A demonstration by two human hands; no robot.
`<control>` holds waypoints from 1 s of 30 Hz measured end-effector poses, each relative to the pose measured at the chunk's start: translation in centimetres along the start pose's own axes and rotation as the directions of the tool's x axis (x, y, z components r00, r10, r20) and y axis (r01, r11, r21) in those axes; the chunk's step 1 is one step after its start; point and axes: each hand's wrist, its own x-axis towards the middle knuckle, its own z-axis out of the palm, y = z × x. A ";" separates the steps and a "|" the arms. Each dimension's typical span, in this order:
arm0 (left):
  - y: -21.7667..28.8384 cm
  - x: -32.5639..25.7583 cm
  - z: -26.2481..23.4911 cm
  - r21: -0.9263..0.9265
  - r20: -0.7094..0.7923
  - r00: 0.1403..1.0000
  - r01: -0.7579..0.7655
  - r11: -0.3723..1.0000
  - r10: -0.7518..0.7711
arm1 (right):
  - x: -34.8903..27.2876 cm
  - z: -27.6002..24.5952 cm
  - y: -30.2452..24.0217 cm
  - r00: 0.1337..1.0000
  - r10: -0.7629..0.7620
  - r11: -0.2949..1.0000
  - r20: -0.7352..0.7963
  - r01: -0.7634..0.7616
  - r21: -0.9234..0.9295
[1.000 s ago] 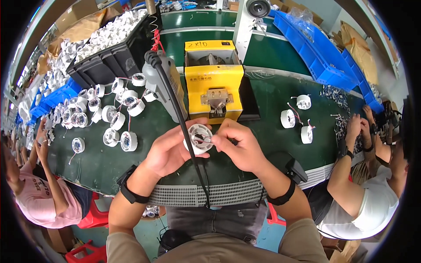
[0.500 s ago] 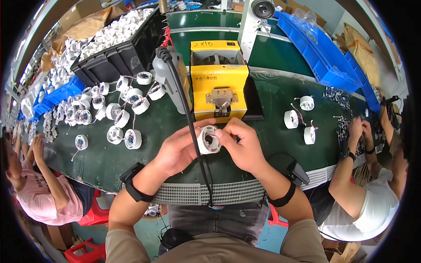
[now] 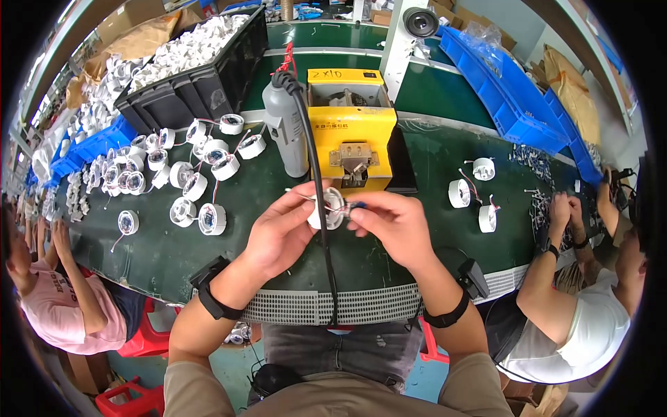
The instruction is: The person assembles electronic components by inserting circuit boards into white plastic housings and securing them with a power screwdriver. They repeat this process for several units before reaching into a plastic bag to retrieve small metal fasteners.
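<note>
A small white round fitting (image 3: 326,208), with thin red and white wires trailing from it, is held above the green tabletop (image 3: 167,250), just in front of a yellow box-shaped machine (image 3: 353,135). Compared with a moment ago, the fitting has been carried forward and up, from low over the tabletop's near edge to right before the machine's metal slot. That suggests the piece is being brought to the machine.

The left hand (image 3: 281,233) cups the fitting from the left, its fingers curled around the fitting's body. The right hand (image 3: 392,222) pinches the wire ends at the fitting's right side between thumb and forefinger, its other fingers loosely folded. Both forearms rise from the lower edge, each wearing a black wrist strap.

A black cable (image 3: 316,174) hangs in front of the hands. A grey bottle-shaped tool (image 3: 285,128) stands left of the machine. More white fittings (image 3: 187,181) lie scattered to the left.
</note>
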 end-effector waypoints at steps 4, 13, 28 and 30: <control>-0.3 0.1 0.6 -0.013 0.106 0.994 0.004 1.000 -0.003 | 0.1 1.2 0.7 0.998 0.061 0.976 -0.033 -0.053 0.209; -1.0 0.0 0.8 0.004 0.179 0.984 -0.024 1.000 0.023 | -0.3 1.5 2.1 0.916 -0.397 0.811 -0.050 0.325 -0.487; -1.7 0.4 -0.8 0.328 -0.095 0.986 0.160 0.931 -0.136 | 2.9 4.3 -0.9 0.772 -0.636 0.504 -0.012 0.403 -0.764; -1.6 0.4 -0.9 0.278 -0.122 0.981 0.181 0.943 -0.152 | 4.8 6.7 -1.8 0.826 -0.547 0.660 -0.137 0.325 -0.678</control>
